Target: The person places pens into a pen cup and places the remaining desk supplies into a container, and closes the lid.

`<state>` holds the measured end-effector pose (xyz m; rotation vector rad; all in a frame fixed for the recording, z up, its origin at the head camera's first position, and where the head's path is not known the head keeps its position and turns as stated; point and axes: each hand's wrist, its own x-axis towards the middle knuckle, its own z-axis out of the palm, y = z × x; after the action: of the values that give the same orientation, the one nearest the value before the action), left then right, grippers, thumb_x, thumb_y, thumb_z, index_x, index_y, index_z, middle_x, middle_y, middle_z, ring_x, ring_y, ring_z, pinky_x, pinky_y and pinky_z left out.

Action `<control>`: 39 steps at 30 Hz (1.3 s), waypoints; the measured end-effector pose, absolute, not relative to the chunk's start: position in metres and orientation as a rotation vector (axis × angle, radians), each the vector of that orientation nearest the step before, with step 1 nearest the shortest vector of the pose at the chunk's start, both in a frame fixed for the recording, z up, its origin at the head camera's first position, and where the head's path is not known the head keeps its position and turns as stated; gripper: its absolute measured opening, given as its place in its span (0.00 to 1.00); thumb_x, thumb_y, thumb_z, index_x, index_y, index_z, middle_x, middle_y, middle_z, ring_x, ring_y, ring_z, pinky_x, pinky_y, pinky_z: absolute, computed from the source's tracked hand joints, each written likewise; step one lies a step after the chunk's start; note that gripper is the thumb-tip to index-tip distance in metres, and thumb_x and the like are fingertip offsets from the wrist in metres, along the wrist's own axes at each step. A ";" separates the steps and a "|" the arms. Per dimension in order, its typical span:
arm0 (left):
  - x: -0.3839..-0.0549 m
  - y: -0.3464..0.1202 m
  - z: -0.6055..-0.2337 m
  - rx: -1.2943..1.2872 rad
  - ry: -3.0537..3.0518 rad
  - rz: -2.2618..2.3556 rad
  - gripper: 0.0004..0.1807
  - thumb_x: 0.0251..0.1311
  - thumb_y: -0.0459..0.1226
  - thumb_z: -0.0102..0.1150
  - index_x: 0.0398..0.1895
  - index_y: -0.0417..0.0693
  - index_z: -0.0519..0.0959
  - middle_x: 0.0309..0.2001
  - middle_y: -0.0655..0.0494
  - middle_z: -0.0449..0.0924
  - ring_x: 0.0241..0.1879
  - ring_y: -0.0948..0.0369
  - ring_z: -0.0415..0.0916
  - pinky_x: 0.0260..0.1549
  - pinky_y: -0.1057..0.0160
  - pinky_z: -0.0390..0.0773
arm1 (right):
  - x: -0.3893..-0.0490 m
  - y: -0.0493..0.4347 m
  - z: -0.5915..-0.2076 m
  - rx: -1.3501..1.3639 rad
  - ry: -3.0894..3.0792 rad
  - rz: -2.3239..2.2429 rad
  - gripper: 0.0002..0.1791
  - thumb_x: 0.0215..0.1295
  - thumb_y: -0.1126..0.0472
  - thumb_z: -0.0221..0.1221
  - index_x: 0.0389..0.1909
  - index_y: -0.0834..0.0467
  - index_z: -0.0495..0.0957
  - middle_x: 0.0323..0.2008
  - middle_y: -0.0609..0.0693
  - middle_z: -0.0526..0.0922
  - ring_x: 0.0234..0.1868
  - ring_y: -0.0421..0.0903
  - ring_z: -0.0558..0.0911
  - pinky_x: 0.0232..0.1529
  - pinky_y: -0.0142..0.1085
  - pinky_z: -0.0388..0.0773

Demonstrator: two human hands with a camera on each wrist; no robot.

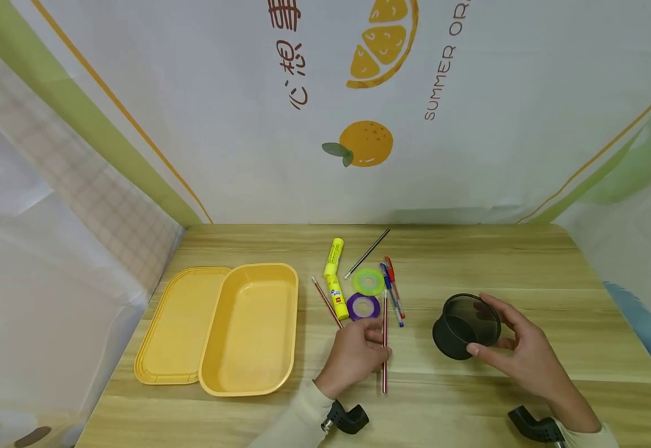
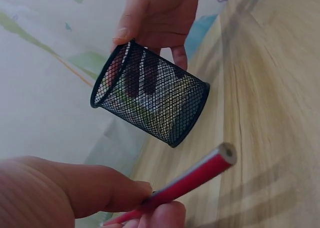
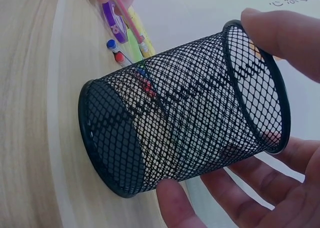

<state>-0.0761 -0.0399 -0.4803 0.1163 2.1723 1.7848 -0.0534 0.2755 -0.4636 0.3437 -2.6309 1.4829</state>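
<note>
Between thumb and fingers my left hand (image 1: 353, 353) pinches a red pencil (image 1: 384, 376), whose flat unsharpened end points toward the camera in the left wrist view. My right hand (image 1: 524, 356) grips a black mesh pen holder (image 1: 453, 341) from its right side, thumb and fingers at the rim. The holder is tilted, its open mouth facing up and to the right in the head view. Just beyond the left hand lie a purple tape roll (image 1: 351, 307) and a green tape roll (image 1: 357, 283). Another red pencil (image 1: 325, 298) lies to their left, partly hidden by the hand.
Two yellow glue sticks (image 1: 334, 256) lie end to end behind the left hand. A dark pencil (image 1: 366, 254), a blue pen (image 1: 390, 291) and a red pen (image 1: 395, 286) are close by. On the left, a yellow bin (image 1: 294, 323) overlaps its yellow lid (image 1: 177, 330).
</note>
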 end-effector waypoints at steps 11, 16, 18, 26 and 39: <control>-0.079 -0.042 -0.475 0.077 2.028 1.867 0.24 0.63 0.30 0.71 0.63 0.39 0.80 0.43 0.49 0.84 0.35 0.62 0.84 0.31 0.61 0.89 | -0.053 0.276 -0.463 0.345 -2.637 1.499 0.50 0.59 0.68 0.76 0.81 0.50 0.63 0.69 0.32 0.71 0.57 0.30 0.79 0.37 0.32 0.87; -0.079 -0.041 -0.474 0.084 1.981 1.916 0.20 0.68 0.34 0.69 0.62 0.41 0.81 0.43 0.52 0.84 0.35 0.63 0.85 0.33 0.59 0.90 | -0.052 0.276 -0.464 0.345 -2.642 1.501 0.50 0.59 0.68 0.76 0.81 0.50 0.63 0.69 0.33 0.70 0.58 0.29 0.79 0.37 0.32 0.87; -0.079 -0.041 -0.472 0.088 1.971 1.936 0.19 0.70 0.34 0.68 0.61 0.42 0.81 0.43 0.52 0.84 0.35 0.64 0.85 0.34 0.57 0.90 | -0.052 0.276 -0.464 0.345 -2.643 1.501 0.50 0.59 0.68 0.76 0.81 0.50 0.63 0.69 0.33 0.70 0.58 0.29 0.78 0.37 0.32 0.87; -0.080 -0.038 -0.462 0.117 1.939 2.001 0.18 0.72 0.35 0.65 0.61 0.38 0.80 0.45 0.48 0.85 0.37 0.62 0.85 0.37 0.53 0.91 | -0.054 0.276 -0.465 0.340 -2.633 1.493 0.50 0.59 0.68 0.76 0.81 0.49 0.64 0.67 0.34 0.73 0.57 0.30 0.79 0.37 0.32 0.87; -0.088 -0.032 -0.441 0.134 1.779 2.165 0.19 0.74 0.33 0.63 0.63 0.34 0.77 0.48 0.45 0.84 0.45 0.57 0.87 0.40 0.59 0.90 | -0.054 0.276 -0.463 0.348 -2.637 1.505 0.50 0.59 0.69 0.76 0.81 0.50 0.63 0.67 0.34 0.73 0.57 0.30 0.79 0.37 0.33 0.88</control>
<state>-0.0878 -0.0325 -0.4411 0.1344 1.7792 2.1650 -0.0540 0.2762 -0.4634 0.3475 -2.6367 1.5053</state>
